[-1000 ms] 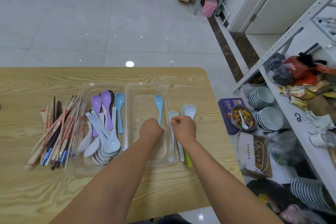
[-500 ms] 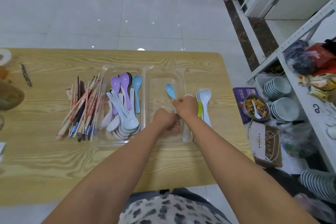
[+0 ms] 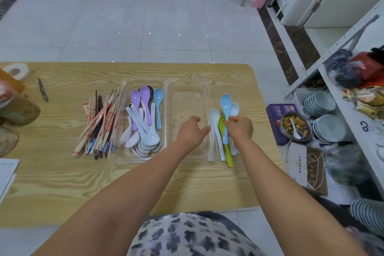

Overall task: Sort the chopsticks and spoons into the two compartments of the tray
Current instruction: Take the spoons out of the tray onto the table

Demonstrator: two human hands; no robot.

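Right hand (image 3: 239,129): thumb and fingers pinch the handle of a blue spoon (image 3: 226,103) about midway, bowl pointing away from the person. It is held above a loose spoon pile (image 3: 216,131), white and green, that lies on the table (image 3: 62,183) right under this hand. The mid-handle pinch likely keeps the spoon level for carrying.

Left hand (image 3: 191,131): fingers loosely curled, nothing in it, thumb pointing toward the right hand. It is over the right compartment (image 3: 187,97) of the clear tray (image 3: 167,87), where nothing shows inside. Cannot tell whether it touches the tray floor.

Left of the left hand: the left compartment (image 3: 124,93) holds a spoon heap (image 3: 145,131) of purple, blue and white. Judging by that, spoons go there. The pile under the right hand lies just outside the tray's right wall, so it reads as unsorted stock.

Farther left, past the tray: chopsticks (image 3: 99,124) in a fanned bundle on the table, right against the tray's left wall. None are in the tray; the bare compartment is presumably theirs.

Judgement: spoon sorting is partway done. The blue spoon must cross the left hand and the bare compartment to reach the heap. The risk is letting it go short, in the wrong side.
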